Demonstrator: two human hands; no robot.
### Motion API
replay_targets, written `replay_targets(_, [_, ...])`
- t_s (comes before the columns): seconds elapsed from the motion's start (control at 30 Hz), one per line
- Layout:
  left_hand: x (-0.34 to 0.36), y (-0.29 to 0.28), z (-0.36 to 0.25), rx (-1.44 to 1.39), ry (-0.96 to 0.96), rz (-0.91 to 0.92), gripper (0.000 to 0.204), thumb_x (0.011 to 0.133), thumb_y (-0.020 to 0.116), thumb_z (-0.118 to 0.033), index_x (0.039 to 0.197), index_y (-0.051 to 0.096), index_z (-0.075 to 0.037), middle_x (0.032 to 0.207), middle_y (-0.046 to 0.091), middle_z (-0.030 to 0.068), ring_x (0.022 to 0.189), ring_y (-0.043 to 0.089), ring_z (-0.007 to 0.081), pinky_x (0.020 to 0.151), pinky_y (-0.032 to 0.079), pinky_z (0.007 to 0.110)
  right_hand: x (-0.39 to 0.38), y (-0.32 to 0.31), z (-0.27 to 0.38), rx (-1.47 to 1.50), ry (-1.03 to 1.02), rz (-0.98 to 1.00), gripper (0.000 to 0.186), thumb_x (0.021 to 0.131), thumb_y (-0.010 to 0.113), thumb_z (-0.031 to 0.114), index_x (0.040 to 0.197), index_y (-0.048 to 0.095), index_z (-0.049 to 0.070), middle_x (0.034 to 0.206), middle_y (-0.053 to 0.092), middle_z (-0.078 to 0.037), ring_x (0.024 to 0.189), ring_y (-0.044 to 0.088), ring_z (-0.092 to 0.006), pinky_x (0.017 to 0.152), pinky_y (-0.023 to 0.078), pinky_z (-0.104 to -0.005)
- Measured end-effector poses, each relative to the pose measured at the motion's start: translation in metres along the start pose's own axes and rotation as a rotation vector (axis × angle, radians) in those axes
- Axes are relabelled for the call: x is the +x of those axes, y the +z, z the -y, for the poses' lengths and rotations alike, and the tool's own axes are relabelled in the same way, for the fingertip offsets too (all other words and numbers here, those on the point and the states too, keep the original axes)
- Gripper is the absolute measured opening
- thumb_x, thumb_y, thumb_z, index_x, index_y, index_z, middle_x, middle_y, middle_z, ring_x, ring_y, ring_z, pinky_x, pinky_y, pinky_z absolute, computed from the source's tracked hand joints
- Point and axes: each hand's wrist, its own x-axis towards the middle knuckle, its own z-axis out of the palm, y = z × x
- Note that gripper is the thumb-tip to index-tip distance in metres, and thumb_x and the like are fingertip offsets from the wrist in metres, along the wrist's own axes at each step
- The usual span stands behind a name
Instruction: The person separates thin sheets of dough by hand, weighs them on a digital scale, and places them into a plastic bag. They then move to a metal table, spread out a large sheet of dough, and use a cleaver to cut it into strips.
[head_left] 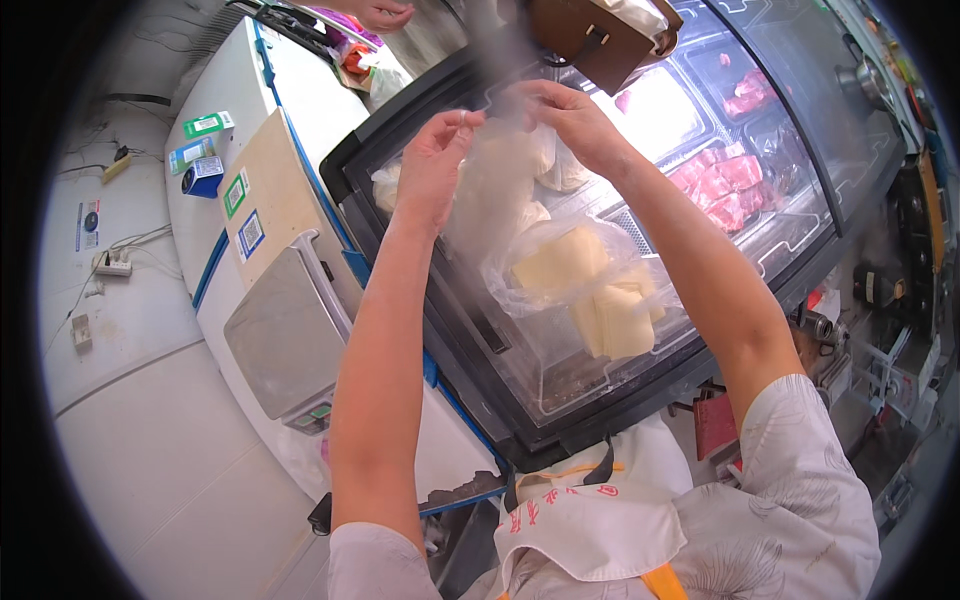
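My left hand (pixel 437 172) and my right hand (pixel 572 122) are raised over the glass display case (pixel 470 330). Each pinches the upper part of a thin, translucent plastic bag (pixel 492 185), which hangs between them. The bag is blurred, and I cannot make out what is inside it. Beneath and past it, behind the glass, pale yellow stacks of flat sheets (pixel 612 315) sit partly wrapped in clear plastic. Pieces of pink raw meat (pixel 722 190) lie farther right in the case.
A metal-topped scale (pixel 285 330) stands on the white counter to the left, near a wooden board (pixel 262 190) and small code cards (pixel 208 124). A brown bag (pixel 590 45) rests on the case's far side. Another person's hand (pixel 378 14) shows at the top.
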Motion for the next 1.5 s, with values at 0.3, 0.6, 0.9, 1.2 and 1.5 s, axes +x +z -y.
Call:
replay_targets(0.3, [0.036, 0.003, 0.046, 0.016, 0.133, 0.108, 0.032, 0.106, 0.063, -0.006, 0.138, 0.057, -0.001, 0.103, 0.075, 0.0080, 0.095, 0.069, 0.0130, 0.090, 0.055, 0.028, 0.015, 0.019, -0.029, 0.037, 0.032, -0.143, 0.019, 0.103, 0.072, 0.017, 0.110, 0.072, 0.000, 0.093, 0.073, -0.003, 0.085, 0.066, -0.0100, 0.080, 0.054, -0.0239])
replay_targets(0.6, [0.043, -0.006, 0.054, -0.093, -0.051, -0.055, 0.025, 0.103, 0.073, -0.012, 0.120, 0.073, 0.005, 0.099, 0.080, 0.0073, 0.082, 0.068, 0.0107, 0.079, 0.054, 0.026, 0.017, 0.039, -0.027, -0.142, 0.210, -0.038, 0.032, 0.102, 0.074, 0.028, 0.116, 0.077, -0.001, 0.093, 0.074, -0.001, 0.092, 0.062, -0.0094, 0.086, 0.048, -0.0245])
replay_targets(0.9, [0.041, 0.009, 0.062, -0.102, -0.002, -0.165, 0.021, 0.101, 0.070, -0.007, 0.118, 0.080, 0.001, 0.097, 0.080, 0.0058, 0.084, 0.072, 0.0116, 0.080, 0.057, 0.025, 0.035, 0.042, -0.051, -0.318, 0.190, -0.318, 0.031, 0.098, 0.076, 0.031, 0.103, 0.078, 0.001, 0.080, 0.074, -0.005, 0.069, 0.067, -0.0112, 0.065, 0.052, -0.0290])
replay_targets(1.2, [0.048, 0.008, 0.068, 0.035, 0.035, -0.293, 0.014, 0.096, 0.075, -0.008, 0.104, 0.083, 0.000, 0.093, 0.080, 0.0053, 0.084, 0.069, 0.0099, 0.079, 0.056, 0.027, 0.037, 0.018, -0.042, -0.451, 0.204, 0.008, 0.021, 0.095, 0.070, 0.019, 0.103, 0.075, 0.000, 0.085, 0.071, -0.002, 0.080, 0.062, -0.0097, 0.073, 0.049, -0.0271])
replay_targets(1.5, [0.051, 0.006, 0.072, 0.060, -0.003, -0.218, 0.022, 0.097, 0.078, -0.012, 0.116, 0.081, 0.000, 0.105, 0.079, 0.0030, 0.091, 0.069, 0.0088, 0.085, 0.055, 0.024, 0.021, 0.018, -0.044, -0.264, 0.117, -0.036, 0.017, 0.093, 0.076, 0.013, 0.106, 0.072, 0.002, 0.089, 0.069, 0.000, 0.084, 0.060, -0.0074, 0.076, 0.048, -0.0256])
